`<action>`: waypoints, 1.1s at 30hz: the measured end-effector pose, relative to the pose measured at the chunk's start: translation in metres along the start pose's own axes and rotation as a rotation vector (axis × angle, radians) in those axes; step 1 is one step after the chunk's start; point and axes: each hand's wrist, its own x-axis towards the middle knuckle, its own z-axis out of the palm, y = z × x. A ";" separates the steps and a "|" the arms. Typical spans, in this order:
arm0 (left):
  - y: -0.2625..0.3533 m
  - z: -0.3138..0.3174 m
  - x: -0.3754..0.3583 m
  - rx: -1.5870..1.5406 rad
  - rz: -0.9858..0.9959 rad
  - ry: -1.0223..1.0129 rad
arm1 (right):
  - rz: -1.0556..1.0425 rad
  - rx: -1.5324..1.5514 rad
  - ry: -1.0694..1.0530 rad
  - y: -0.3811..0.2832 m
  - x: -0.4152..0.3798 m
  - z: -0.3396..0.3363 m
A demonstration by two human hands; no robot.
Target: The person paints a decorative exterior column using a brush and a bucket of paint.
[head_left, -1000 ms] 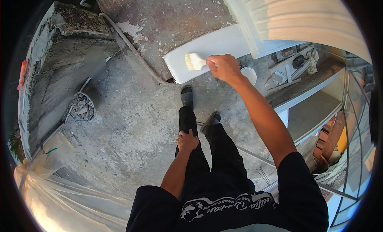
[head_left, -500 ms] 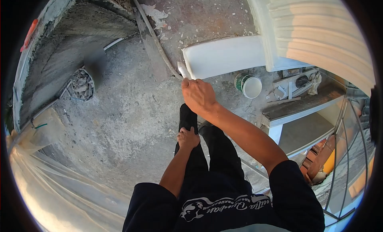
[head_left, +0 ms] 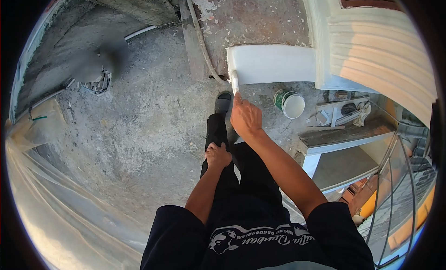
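My right hand (head_left: 246,118) is closed around the handle of a white paintbrush (head_left: 235,83), whose handle end is hidden in my fingers. The brush's tip lies at the near-left end of a low white-painted ledge (head_left: 275,65). My left hand (head_left: 217,156) rests on my left trouser leg (head_left: 215,130) near the knee, fingers bent over the cloth and slightly apart, holding no tool. To the right of my right hand, a white and green bucket (head_left: 293,106) stands on the floor; its inside looks pale.
A grey hose (head_left: 200,33) runs along the floor beyond the ledge. Rubble fills a container (head_left: 99,83) on the left. Plastic sheeting (head_left: 60,200) hangs at the lower left. A shelf with scraps (head_left: 348,130) and a metal railing (head_left: 412,191) are at the right.
My right hand has moved right and a little nearer me, and the brush tip now lies over the ledge's end. The view has shifted; my left hand stays on my leg.
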 end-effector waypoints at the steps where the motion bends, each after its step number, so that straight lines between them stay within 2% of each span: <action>1: -0.002 0.003 -0.001 0.000 -0.008 0.005 | -0.002 0.010 -0.002 0.000 -0.017 0.000; 5: -0.005 0.009 -0.020 -0.009 -0.021 0.100 | -0.067 0.015 -0.043 0.002 -0.061 0.014; 9: -0.026 -0.001 -0.050 -0.037 -0.055 0.288 | -0.107 -0.020 0.020 -0.001 -0.053 0.037; 13: -0.057 0.029 -0.048 -0.007 -0.095 0.260 | -0.142 -0.067 0.112 -0.023 0.005 0.022; 16: -0.080 0.048 -0.041 0.063 -0.149 0.176 | -0.042 -0.089 0.112 -0.035 0.063 0.018; 18: -0.101 0.043 -0.035 -0.010 -0.122 0.144 | 0.010 -0.116 0.142 -0.039 0.096 0.027; 21: -0.131 0.034 -0.035 -0.140 -0.049 0.115 | 0.094 -0.126 0.065 -0.039 0.107 0.041; 23: -0.145 0.031 -0.032 -0.128 -0.028 0.149 | 0.139 -0.122 0.057 -0.042 0.075 0.053; 27: -0.162 0.010 -0.031 -0.142 -0.005 0.140 | 0.264 -0.157 -0.135 -0.052 0.004 0.062; 30: -0.175 -0.010 -0.030 -0.152 -0.037 -0.017 | 0.222 -0.131 -0.032 -0.063 0.002 0.067; 33: -0.188 -0.007 -0.027 -0.170 -0.044 -0.019 | 0.185 -0.126 0.072 -0.076 0.061 0.059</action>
